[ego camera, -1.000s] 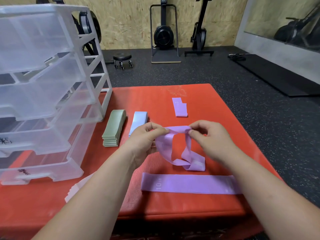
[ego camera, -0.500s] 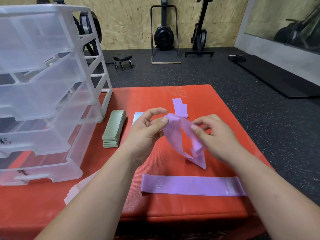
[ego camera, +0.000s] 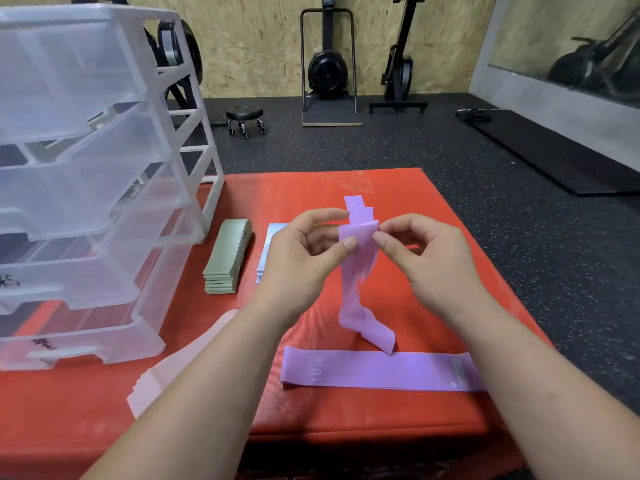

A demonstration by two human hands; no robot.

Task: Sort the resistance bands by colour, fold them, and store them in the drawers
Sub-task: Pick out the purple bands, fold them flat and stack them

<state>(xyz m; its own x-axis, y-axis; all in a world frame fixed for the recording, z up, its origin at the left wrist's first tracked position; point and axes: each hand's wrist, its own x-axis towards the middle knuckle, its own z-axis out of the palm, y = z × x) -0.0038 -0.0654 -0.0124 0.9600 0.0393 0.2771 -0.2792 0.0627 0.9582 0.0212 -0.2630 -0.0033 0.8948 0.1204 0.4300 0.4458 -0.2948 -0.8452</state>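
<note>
**Gym sort: colours grouped, purple mid-fold, nothing in drawers yet**

Gym room w/ black rubber floor (ego camera: 450, 150), rowers parked at the back wall. On the floor sits a red mat (ego camera: 311, 188), which carries everything.

Clear drawer unit (ego camera: 104, 168) stands at the mat's left, drawers pulled out stepwise. Thru the cloudy plastic they look empty, so the storing step is prob. not begun.

Sorting looks mostly done, 4 colour groups lying apart:
- flat purple band (ego camera: 374, 370) lies unfolded along the near edge, "10 LB" print up. It needs folding.
- pink stack (ego camera: 180, 368) at near left, partly hidden by the forearm; fold state hard to tell.
- green stack (ego camera: 227, 261) just beside the drawer unit, folded & neat.
- blue stack (ego camera: 273, 233) right of green, mostly behind the hand; looks folded.
- folded purple piece (ego camera: 358, 207) at far centre, done.

Held purple band (ego camera: 356, 271) hangs above mid-mat, its lower end touching down just by the flat one. Left grip (ego camera: 304, 261) pinches its top fold betw. thumb & forefinger. Right grip (ego camera: 429, 261) pinches the same top edge from the other side.

Judgement: approx. halfway. Left to do: finish this fold, fold the last purple, then load each colour into a drawer.
</note>
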